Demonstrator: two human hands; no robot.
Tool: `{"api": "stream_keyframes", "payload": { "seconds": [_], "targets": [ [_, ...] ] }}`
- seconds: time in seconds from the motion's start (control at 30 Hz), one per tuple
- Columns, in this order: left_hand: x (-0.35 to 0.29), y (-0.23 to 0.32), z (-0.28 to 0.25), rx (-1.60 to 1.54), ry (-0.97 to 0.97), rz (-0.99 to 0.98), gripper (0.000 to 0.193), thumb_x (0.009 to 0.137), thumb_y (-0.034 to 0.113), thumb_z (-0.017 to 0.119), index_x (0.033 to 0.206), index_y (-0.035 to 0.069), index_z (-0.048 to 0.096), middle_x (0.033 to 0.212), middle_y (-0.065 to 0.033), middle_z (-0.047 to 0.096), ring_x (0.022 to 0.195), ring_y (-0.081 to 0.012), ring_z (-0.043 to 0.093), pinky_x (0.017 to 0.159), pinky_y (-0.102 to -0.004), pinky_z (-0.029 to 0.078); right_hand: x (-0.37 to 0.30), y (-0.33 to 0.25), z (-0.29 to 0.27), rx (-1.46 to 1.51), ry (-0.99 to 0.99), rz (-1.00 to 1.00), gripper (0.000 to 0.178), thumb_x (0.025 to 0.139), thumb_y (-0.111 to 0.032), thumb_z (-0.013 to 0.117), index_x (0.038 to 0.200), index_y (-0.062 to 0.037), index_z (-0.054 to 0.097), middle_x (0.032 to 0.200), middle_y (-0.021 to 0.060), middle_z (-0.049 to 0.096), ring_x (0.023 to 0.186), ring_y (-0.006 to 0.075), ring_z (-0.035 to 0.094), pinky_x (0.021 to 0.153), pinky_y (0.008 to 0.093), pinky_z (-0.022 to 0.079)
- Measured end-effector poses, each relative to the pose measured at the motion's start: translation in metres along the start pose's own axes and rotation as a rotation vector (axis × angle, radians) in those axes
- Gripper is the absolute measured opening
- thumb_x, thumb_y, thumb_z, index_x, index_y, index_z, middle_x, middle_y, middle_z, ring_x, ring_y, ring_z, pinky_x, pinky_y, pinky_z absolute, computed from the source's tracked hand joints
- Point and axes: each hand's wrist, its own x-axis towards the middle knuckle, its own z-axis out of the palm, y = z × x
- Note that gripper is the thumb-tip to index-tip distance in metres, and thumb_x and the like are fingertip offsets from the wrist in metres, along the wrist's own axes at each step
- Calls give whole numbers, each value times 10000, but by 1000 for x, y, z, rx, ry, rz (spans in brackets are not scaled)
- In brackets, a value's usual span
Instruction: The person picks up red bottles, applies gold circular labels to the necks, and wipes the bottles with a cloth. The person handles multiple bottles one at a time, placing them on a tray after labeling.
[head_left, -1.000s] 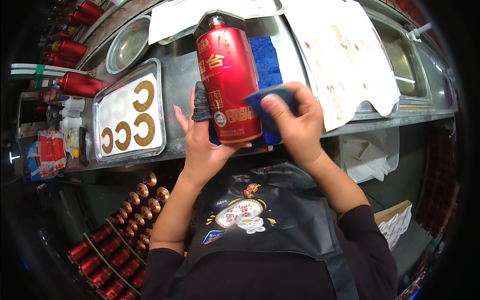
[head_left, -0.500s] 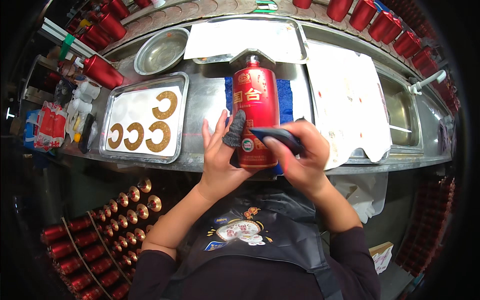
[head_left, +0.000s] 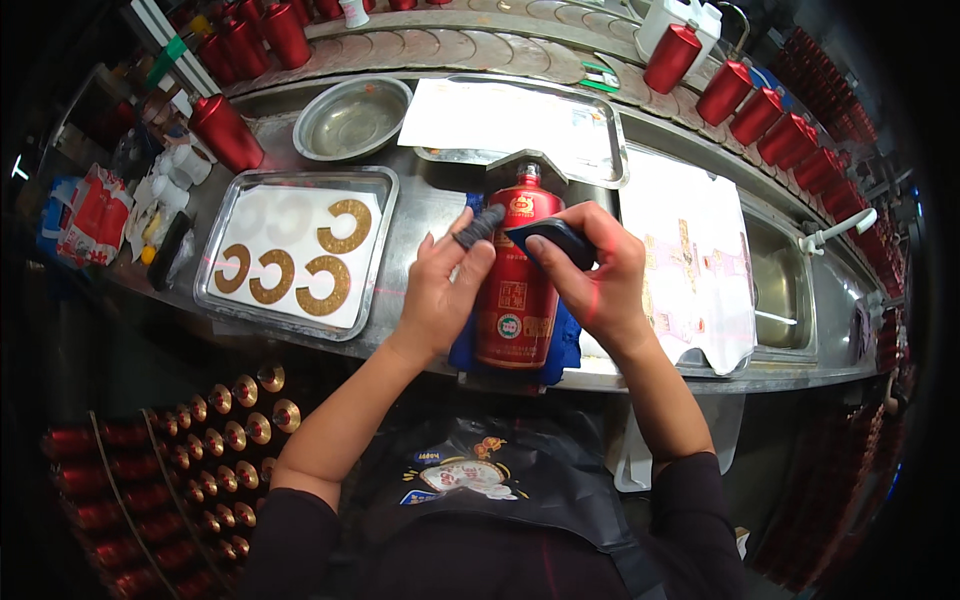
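A red bottle (head_left: 517,290) with gold print and a small round green-and-white sticker lies on a blue cloth (head_left: 566,350). Its neck rests at an angled metal holder (head_left: 535,163). My right hand (head_left: 610,270) is closed round a dark scraper with a blue edge (head_left: 555,243), which is over the upper part of the bottle. Along the bottle's left side, my left hand (head_left: 440,290) has its fingers stretched out. A dark grey ribbed finger cover (head_left: 480,227) on that hand touches the bottle just left of the scraper.
To the left, a metal tray (head_left: 383,235) holds several gold C-shaped pieces (head_left: 323,286) on white paper. Behind are a metal bowl (head_left: 352,118) and a white sheet (head_left: 490,118). At right lie label sheets (head_left: 690,270) beside a sink (head_left: 785,260). Red bottles (head_left: 725,92) line a conveyor.
My right hand has moved the scraper up the bottle toward its neck. My left hand has also shifted up, its thumb now in front on the bottle's side. The head view has turned slightly.
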Motion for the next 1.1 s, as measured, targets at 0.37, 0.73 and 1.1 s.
{"api": "stream_keyframes", "payload": {
  "seconds": [0.37, 0.73, 1.1],
  "targets": [
    [94, -18, 11, 55, -155, -185, 460, 1009, 444, 534, 992, 15, 700, 946, -139, 728, 932, -221, 683, 866, -363, 518, -91, 43, -93, 485, 52, 783, 358, 931, -186, 688, 1239, -7, 645, 1025, 85, 682, 743, 92, 609, 596, 217, 462],
    [110, -37, 39, -117, -110, -234, 659, 910, 485, 593, 1217, -98, 570, 1249, -350, 610, 1213, -447, 599, 1008, -441, 484, -115, -31, 22, -54, -226, 82, 955, 740, -39, 866, 1531, -18, 333, 1319, 177, 552, 1102, 263, 679, 745, 253, 611],
    [-201, 97, -237, 177, 369, -2, 354, 911, 170, 713, 1183, -40, 629, 1065, -145, 700, 1093, -280, 688, 1067, -430, 499, -83, -97, 93, 12, -929, -485, 955, 645, -78, 860, 1513, -84, 463, 1412, 174, 601, 864, 333, 634, 745, 408, 548]
  ]
}}
